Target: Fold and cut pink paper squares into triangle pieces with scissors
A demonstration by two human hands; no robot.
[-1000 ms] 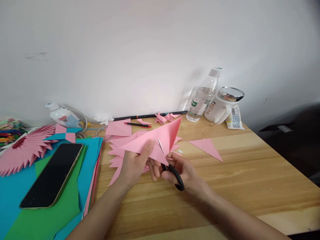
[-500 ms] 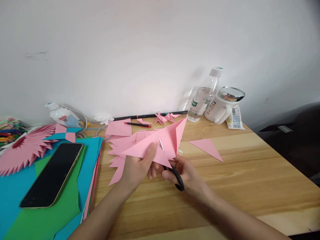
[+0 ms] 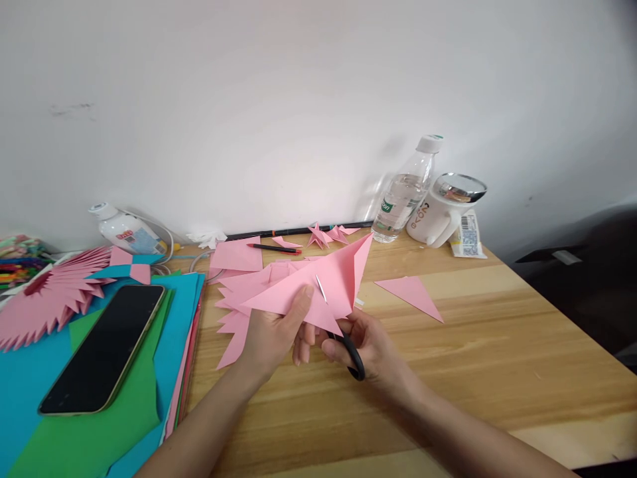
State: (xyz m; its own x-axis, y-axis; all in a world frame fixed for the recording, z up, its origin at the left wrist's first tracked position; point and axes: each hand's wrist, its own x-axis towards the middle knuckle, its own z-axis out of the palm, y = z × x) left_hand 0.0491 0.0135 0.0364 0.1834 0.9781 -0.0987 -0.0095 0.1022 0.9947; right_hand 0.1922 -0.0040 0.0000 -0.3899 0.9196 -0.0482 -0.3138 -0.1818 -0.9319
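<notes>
My left hand (image 3: pixel 283 332) pinches a folded sheet of pink paper (image 3: pixel 286 289), its thumb on top and fingers beneath. A pair of scissors with black handles (image 3: pixel 354 358) is in my right hand (image 3: pixel 373 348). One silver blade shows above the paper; the rest of the blades is hidden under it. A slit runs from the near edge of the paper along the blade. Behind and to the left of my left hand lie several pink paper pieces with pointed edges (image 3: pixel 233 325). To the right rests a cut pink paper triangle (image 3: pixel 413 297).
A black phone (image 3: pixel 104 348) lies on green and blue paper sheets (image 3: pixel 182 345) at left, near a pleated pink paper piece (image 3: pixel 54 299). Along the wall are a pen (image 3: pixel 275 248), small pink paper stars (image 3: pixel 318 236), a water bottle (image 3: pixel 404 196) and a white mug (image 3: pixel 432 216).
Almost everything is as before. The scissor handles and my right fingers have shifted very slightly, and the fingers of my left hand beneath the paper have moved a little.
</notes>
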